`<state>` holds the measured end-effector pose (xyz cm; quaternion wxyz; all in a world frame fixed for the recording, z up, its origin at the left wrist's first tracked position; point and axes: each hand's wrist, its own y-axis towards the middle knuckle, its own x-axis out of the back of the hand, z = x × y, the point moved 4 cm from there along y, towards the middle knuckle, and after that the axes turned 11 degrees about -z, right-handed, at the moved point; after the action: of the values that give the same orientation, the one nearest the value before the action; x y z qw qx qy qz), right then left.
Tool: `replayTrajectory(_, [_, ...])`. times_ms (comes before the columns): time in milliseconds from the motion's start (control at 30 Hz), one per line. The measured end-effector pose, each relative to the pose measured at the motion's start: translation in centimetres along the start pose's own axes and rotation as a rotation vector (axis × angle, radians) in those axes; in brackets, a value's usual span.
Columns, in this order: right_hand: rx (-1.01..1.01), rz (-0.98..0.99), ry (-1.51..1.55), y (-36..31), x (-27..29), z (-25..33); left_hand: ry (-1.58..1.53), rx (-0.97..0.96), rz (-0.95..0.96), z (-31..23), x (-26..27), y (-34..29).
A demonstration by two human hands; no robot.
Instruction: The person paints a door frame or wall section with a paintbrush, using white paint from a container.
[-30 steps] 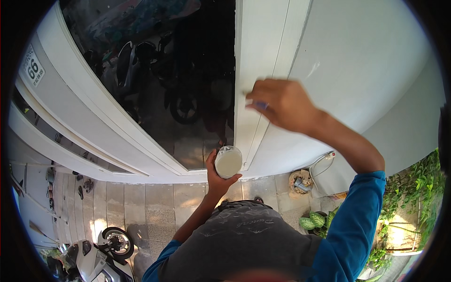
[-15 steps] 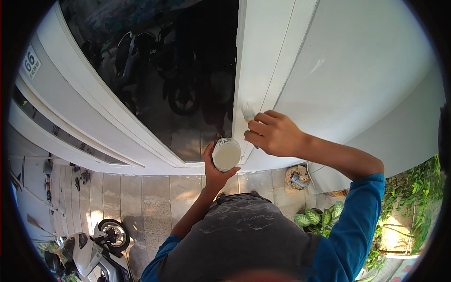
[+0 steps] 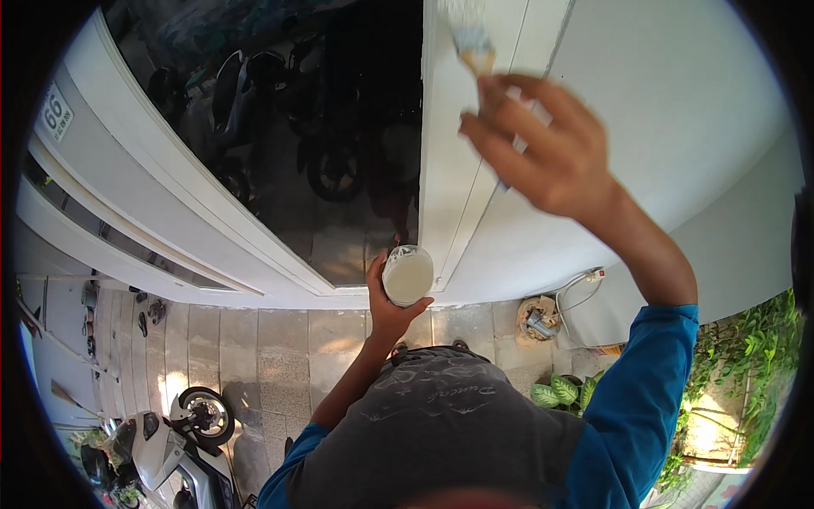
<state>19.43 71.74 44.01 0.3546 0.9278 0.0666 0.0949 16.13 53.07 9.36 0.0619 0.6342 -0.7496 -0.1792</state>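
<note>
My left hand (image 3: 390, 307) is wrapped round a clear plastic cup (image 3: 408, 276) of off-white paint, held upright near the lower corner of the dark window (image 3: 339, 153). High up on the right, my right hand (image 3: 547, 140) grips a paintbrush (image 3: 476, 55) by its wooden handle. Its bristles, pale with paint and blurred, lie against or close to the white frame (image 3: 449, 153) beside the glass; I cannot tell whether they touch. Part of the handle is hidden behind my fingers.
A curving white wall (image 3: 670, 110) rises to the right of the frame. On the tiled floor (image 3: 280, 356) stand a bag of odds and ends (image 3: 538, 321) and a leafy potted plant (image 3: 564, 390). A motorcycle (image 3: 186, 450) is parked at the lower left, with shoes (image 3: 155, 310) farther off.
My right hand has moved up along the frame with the paintbrush, away from the cup. My left hand still holds the cup in nearly the same place.
</note>
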Motion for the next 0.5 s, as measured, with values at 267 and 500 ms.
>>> replayTrajectory(267, [-0.337, 0.451, 0.596, -7.1, -1.5, 7.8, -0.018, 0.022, 0.005, 0.0, -0.2, 0.0])
replayTrajectory(500, [-0.160, -0.241, 0.204, 4.8, 0.8, -4.7, -0.031, 0.037, 0.022, 0.2, 0.0, 0.1])
